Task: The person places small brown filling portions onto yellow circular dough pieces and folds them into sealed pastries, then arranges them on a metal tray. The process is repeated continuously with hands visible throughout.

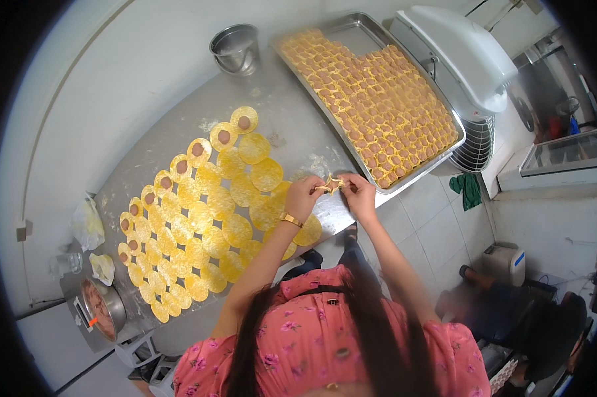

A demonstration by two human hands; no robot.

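Both hands meet over the near edge of the steel surface, just in front of the long metal tray. The left hand is curled narrow, its fingertips pinched on one side of a small yellow dumpling; a gold bracelet sits on that wrist. The right hand is likewise closed tight, its fingers nipping the other side of the same dumpling, so the piece is held between the two hands and lifted a little above the surface. Its wrapper edges look gathered into points, though the folds are too small to read clearly.

To the left of the hands, round yellow wrappers lie spread flat in overlapping rows across the surface. Those along the far-left edge each carry a dab of pinkish filling at the centre; the nearer ones are bare. The tray beyond the hands is packed almost full with folded dumplings in close rows, with only its far corner showing bare metal.

A small steel pot stands at the far end of the surface. At the near-left end a metal bowl of pink filling sits beside crumpled plastic bags. A white appliance stands just right of the tray.
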